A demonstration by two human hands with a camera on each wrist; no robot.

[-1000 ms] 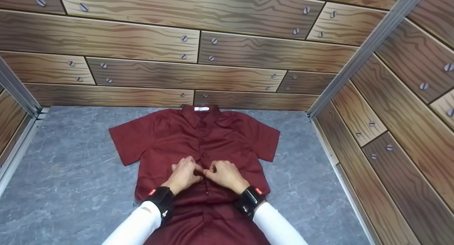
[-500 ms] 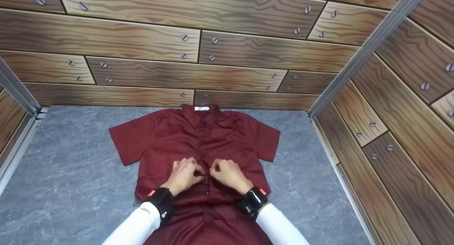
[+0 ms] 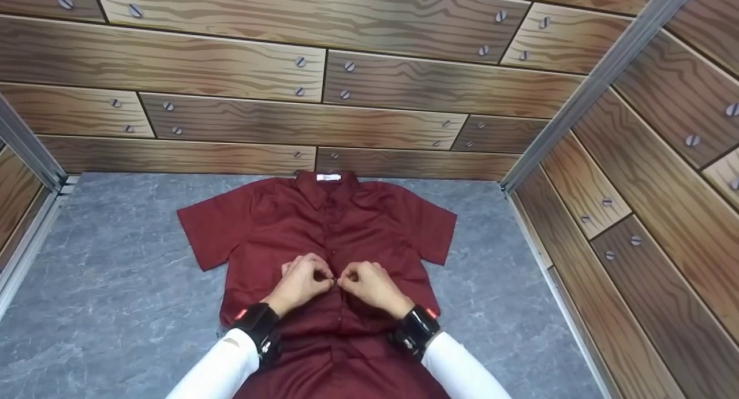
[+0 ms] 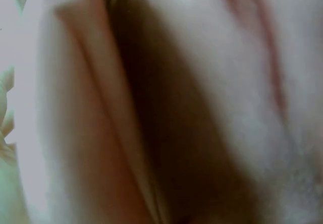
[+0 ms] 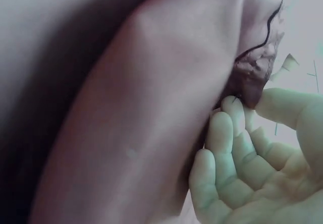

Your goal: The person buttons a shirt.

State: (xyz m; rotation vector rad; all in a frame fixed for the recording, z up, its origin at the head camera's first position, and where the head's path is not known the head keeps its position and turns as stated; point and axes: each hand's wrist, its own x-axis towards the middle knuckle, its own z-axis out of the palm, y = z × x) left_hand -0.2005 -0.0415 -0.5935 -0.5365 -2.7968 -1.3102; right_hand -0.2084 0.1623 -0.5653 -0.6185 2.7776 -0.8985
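Left hand (image 3: 301, 280) and right hand (image 3: 370, 284) each pinch the shirt (image 3: 262, 237) between thumb and fingertips, just beside one another at the placket (image 3: 339, 302); the left wrist view is too blurred to confirm the left's hold. The shirt lies spread face up on the table (image 3: 115, 243), collar (image 3: 344, 183) near the wall (image 3: 231, 70). It should handle light, soft, rather slippery; small buttons call for fingertip pinches, and the placket edge looks the firmest hold.
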